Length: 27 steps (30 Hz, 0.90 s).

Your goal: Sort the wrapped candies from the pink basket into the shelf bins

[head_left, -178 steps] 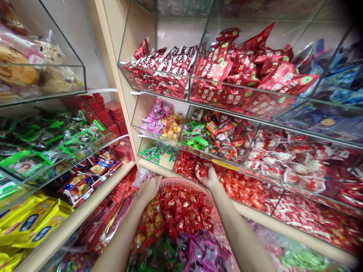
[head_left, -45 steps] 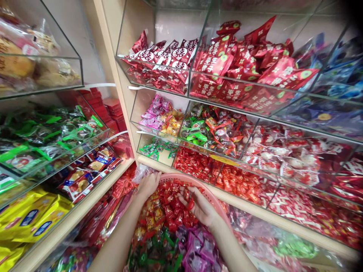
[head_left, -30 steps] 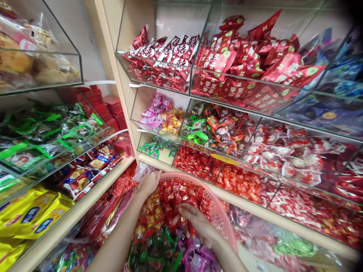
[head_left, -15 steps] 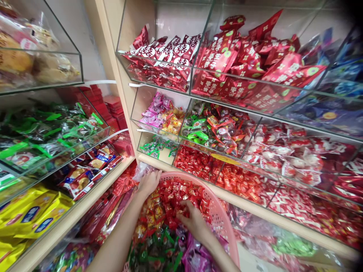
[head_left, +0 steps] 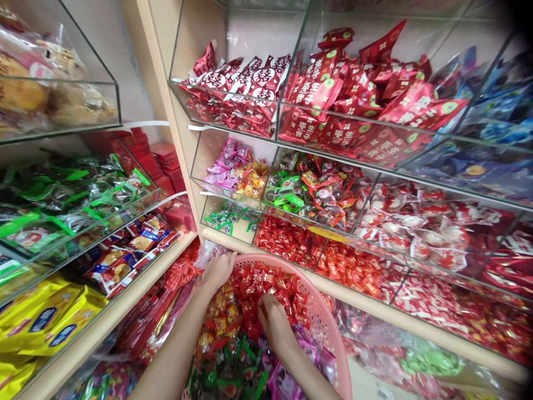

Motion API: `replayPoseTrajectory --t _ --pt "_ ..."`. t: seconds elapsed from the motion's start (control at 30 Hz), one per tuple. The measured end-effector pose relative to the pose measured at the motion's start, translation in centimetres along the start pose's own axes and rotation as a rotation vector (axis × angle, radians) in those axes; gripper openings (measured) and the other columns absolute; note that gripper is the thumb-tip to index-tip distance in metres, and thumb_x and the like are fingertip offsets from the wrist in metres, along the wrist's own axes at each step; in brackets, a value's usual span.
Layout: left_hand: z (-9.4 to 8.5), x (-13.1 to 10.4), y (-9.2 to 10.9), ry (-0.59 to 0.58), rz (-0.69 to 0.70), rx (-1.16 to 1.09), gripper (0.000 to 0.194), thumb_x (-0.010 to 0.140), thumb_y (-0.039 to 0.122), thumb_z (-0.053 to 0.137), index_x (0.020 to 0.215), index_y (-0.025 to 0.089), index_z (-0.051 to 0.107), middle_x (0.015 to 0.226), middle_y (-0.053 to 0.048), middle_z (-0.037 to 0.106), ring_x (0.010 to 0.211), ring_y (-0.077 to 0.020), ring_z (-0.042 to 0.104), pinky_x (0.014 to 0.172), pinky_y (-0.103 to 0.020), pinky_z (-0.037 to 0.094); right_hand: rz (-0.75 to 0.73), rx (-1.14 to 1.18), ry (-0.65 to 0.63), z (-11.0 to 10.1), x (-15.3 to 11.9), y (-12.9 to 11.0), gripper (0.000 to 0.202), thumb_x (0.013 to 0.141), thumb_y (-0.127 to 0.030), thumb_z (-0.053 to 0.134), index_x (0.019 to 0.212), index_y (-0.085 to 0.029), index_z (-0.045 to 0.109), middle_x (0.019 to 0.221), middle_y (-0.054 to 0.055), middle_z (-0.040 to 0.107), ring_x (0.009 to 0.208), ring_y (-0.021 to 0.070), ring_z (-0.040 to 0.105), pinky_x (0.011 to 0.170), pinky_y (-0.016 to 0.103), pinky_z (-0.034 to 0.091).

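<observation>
A pink perforated basket holds red-wrapped candies, orange-yellow ones, green and dark ones and purple ones. At its far left rim, my left hand is closed over the edge, its fingertips partly hidden. My right hand is down among the red candies inside the basket, fingers curled together and pointing downward. Whatever lies between those fingers is hidden.
Clear-fronted shelf bins of wrapped sweets rise ahead and to the right. More bins with green and yellow packets stand at the left. A wooden shelf edge runs just beyond the basket. Bagged goods lie below.
My right hand has shifted slightly left, and its fingers, apart before, have curled together into the red candies. My left hand stays on the basket rim.
</observation>
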<state>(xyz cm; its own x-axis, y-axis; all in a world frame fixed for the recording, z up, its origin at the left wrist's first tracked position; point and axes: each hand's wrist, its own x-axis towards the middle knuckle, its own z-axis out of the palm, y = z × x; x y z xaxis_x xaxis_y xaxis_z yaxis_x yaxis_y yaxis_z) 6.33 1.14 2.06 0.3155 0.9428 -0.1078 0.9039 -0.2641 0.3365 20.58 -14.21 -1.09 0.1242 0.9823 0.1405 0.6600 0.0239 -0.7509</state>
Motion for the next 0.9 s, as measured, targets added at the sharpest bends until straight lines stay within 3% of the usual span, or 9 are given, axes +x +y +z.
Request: replayPoseTrajectory --t 0.17,0.3,0.4,0.5,0.63,0.8,0.9 --pt "-0.2 -0.1 0.2 -0.013 -0.018 0.000 0.062 0.087 0.050 0.009 0.099 0.018 0.061 0.095 -0.012 0.066 0.091 -0.0238 0.061 0.076 -0.033 0.043 0.150 0.180 -0.008 -1.3 0.7 -0.9 0.014 0.077 -0.028 0.048 0.066 -0.020 0.050 0.066 0.003 0.055 0.064 0.0163 0.052 0.060 0.027 0.039" --pt "-0.2 -0.1 0.2 -0.002 -0.011 -0.012 0.062 0.087 0.050 0.009 0.099 0.018 0.061 0.094 -0.011 0.066 0.090 -0.0226 0.061 0.077 -0.032 0.043 0.498 0.621 -0.055 -2.8 1.2 -1.2 0.033 0.073 -0.051 0.052 0.066 -0.020 0.049 0.061 -0.001 0.053 0.051 0.0132 0.051 0.044 0.024 0.039" --pt "-0.1 -0.1 0.1 0.004 -0.008 0.009 0.063 0.087 0.051 0.009 0.096 0.018 0.062 0.094 -0.011 0.066 0.089 -0.0234 0.061 0.076 -0.033 0.044 0.640 0.942 -0.030 -4.2 1.2 -1.1 0.029 0.070 -0.047 0.059 0.075 -0.019 0.054 0.073 0.001 0.058 0.066 0.0137 0.058 0.055 0.025 0.048" --pt "-0.1 -0.1 0.2 0.007 0.003 0.020 0.062 0.087 0.050 0.009 0.094 0.019 0.062 0.093 -0.010 0.067 0.088 -0.0228 0.062 0.075 -0.032 0.044 0.637 1.140 -0.043 -5.3 1.0 -0.9 0.023 0.067 -0.035 0.064 0.083 -0.018 0.058 0.086 0.003 0.061 0.084 0.0156 0.059 0.077 0.030 0.049" --pt "-0.4 -0.2 0.3 0.000 -0.001 0.008 0.059 0.088 0.049 0.011 0.096 0.019 0.062 0.095 -0.010 0.066 0.090 -0.0219 0.061 0.077 -0.031 0.042 0.607 1.232 -0.095 -6.2 0.5 -1.0 0.027 0.063 -0.025 0.066 0.088 -0.017 0.060 0.093 0.005 0.062 0.095 0.0184 0.058 0.089 0.034 0.044" --pt "-0.7 -0.3 0.6 -0.013 -0.033 -0.007 0.057 0.088 0.048 0.014 0.097 0.018 0.062 0.097 -0.010 0.066 0.092 -0.0211 0.060 0.080 -0.030 0.042 0.602 1.157 -0.116 -6.2 -0.1 -1.2 0.033 0.061 -0.029 0.072 0.090 -0.019 0.059 0.095 0.004 0.061 0.099 0.0173 0.057 0.088 0.029 0.043" --pt "-0.8 -0.4 0.8 -0.022 -0.050 -0.018 0.056 0.088 0.047 0.016 0.097 0.018 0.062 0.097 -0.010 0.066 0.093 -0.0212 0.060 0.081 -0.030 0.041 0.617 1.031 -0.138 -5.8 -0.2 -1.2 0.030 0.063 -0.039 0.070 0.081 -0.019 0.057 0.077 0.000 0.060 0.078 0.0141 0.061 0.072 0.026 0.047"
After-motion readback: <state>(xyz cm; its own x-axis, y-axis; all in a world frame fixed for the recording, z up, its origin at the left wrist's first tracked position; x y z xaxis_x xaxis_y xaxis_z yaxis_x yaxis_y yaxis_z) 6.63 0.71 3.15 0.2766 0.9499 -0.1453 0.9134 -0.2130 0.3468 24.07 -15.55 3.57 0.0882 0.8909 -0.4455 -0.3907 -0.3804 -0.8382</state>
